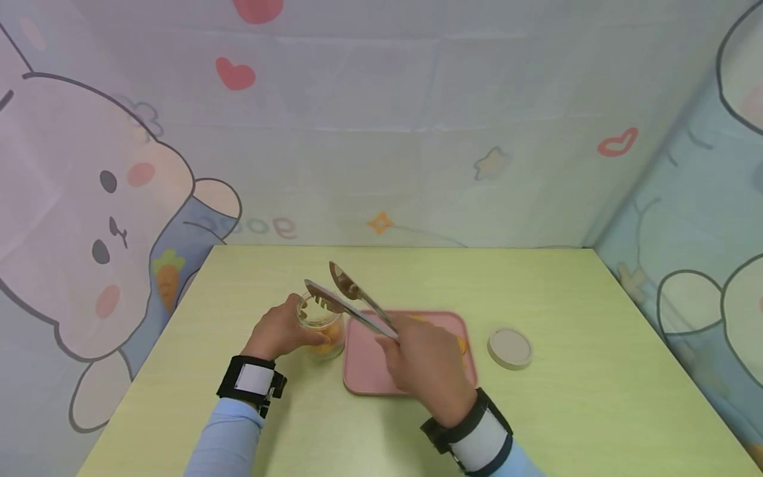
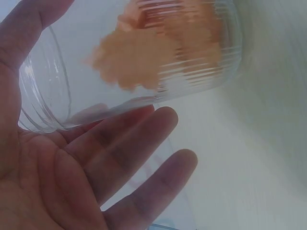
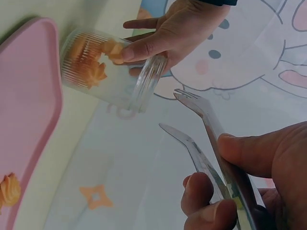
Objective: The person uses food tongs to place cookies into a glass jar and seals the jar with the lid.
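Observation:
My left hand (image 1: pixel 277 331) holds an open glass jar (image 3: pixel 117 91) between thumb and fingers. The jar stands at the left end of the tray, and several ridged orange cookies (image 2: pixel 136 55) lie in its lower part. My right hand (image 1: pixel 426 358) grips metal tongs (image 1: pixel 344 281) over the tray. The tong tips are spread apart with nothing between them. In the head view they hang above the jar's mouth; in the right wrist view the tongs (image 3: pixel 213 136) are outside the jar, near its rim.
A pink tray (image 1: pixel 369 371) lies beneath my right hand, with a few cookies (image 1: pixel 461 345) showing at its right side; my hand hides part of it. Right of the tray is a round pale lid (image 1: pixel 510 348). A patterned cloth (image 1: pixel 381 132) hangs behind the pale green table (image 1: pixel 596 397).

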Demonstrator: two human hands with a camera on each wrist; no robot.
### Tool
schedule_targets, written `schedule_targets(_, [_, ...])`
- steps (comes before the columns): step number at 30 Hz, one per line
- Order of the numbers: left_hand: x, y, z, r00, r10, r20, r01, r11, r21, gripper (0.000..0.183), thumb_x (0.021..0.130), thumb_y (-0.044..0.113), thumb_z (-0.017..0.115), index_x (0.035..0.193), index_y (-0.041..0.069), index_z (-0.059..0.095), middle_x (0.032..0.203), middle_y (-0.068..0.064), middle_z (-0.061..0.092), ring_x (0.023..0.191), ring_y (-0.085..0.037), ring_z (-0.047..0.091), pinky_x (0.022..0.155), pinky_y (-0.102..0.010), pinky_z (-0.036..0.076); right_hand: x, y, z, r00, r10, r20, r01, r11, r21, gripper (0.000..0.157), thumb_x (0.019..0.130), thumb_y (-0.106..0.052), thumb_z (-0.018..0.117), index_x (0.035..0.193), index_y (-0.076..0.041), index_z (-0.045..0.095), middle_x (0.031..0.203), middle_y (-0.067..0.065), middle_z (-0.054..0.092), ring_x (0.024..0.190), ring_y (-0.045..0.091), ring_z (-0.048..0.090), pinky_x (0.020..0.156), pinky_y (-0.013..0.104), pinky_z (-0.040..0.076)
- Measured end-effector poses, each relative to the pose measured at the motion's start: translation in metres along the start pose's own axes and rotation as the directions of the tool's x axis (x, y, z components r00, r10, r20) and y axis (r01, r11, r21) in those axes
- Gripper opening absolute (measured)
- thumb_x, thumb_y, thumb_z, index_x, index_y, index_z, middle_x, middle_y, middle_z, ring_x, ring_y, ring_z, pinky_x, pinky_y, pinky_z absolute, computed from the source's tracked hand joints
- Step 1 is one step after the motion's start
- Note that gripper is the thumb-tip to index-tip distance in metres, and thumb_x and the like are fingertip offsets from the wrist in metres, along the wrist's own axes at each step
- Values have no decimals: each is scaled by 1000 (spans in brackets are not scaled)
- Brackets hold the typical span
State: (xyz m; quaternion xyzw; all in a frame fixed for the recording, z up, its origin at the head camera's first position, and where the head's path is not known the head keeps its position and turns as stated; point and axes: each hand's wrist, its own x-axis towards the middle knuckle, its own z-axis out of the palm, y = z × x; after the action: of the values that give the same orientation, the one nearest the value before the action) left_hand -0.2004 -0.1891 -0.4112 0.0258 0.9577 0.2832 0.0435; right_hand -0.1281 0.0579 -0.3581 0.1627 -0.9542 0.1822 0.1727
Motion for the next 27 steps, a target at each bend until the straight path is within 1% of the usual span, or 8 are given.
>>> schedule_targets(3, [0,1,0,1000,1,-1,-1,1000,0,86,63,45,83,125,-2,47,111,-22,66,91,-32,61,75,-49,52,-1,3,-1,1000,25,10,-25,1000,12,38,82,-35,70,115,-18,70,55,-2,57,42,12,44,34,29,35])
schedule_targets(6, [-1,1,0,1000,-1,-2,1,1000,4,86,62,45,83,125,-1,47,111,-22,66,91,-32,62,76,-49,52,-2,6,-1,1000,10,-13,-10,1000,18,36,81,-34,71,114,-17,71,52,-4,54,42,11,43,35,28,35])
schedule_targets(10, [-1,1,0,1000,-3,-5,3,1000,4,84,62,45,83,123,-1,48,108,-22,66,89,-32,61,74,-49,52,-4,11,-1,999,-14,-46,15,1000,24,36,80,-31,73,112,-15,71,53,-5,56,44,9,45,37,28,37])
schedule_targets(14, [-1,1,0,1000,-1,-9,1,1000,-1,81,61,45,84,119,0,49,103,-20,67,86,-31,61,72,-47,51,-5,16,-1,999,16,-29,-14,999,40,36,80,-30,73,113,-15,71,56,-4,60,44,10,45,37,28,38])
schedule_targets(20, [0,-1,1,1000,6,-18,-6,1000,2,82,61,45,84,120,-1,50,103,-21,67,86,-32,61,72,-48,51,-7,22,-2,997,78,4,-78,997,19,37,81,-32,72,115,-19,71,59,-2,63,43,11,45,32,29,35])
schedule_targets(24, [1,-2,3,1000,5,-19,-4,1000,16,83,60,48,83,119,-1,50,101,-19,67,84,-31,61,69,-47,51,-8,28,-2,995,99,27,-100,995,15,35,82,-32,71,113,-17,71,57,-2,60,41,12,43,31,29,32])
schedule_targets(27, [1,-3,4,1000,5,-19,-5,1000,20,84,60,50,83,119,-1,50,102,-18,67,85,-31,61,70,-47,51,-10,32,-3,991,125,44,-126,992,17,30,82,-33,71,106,-14,73,55,-1,54,40,14,42,31,29,30])
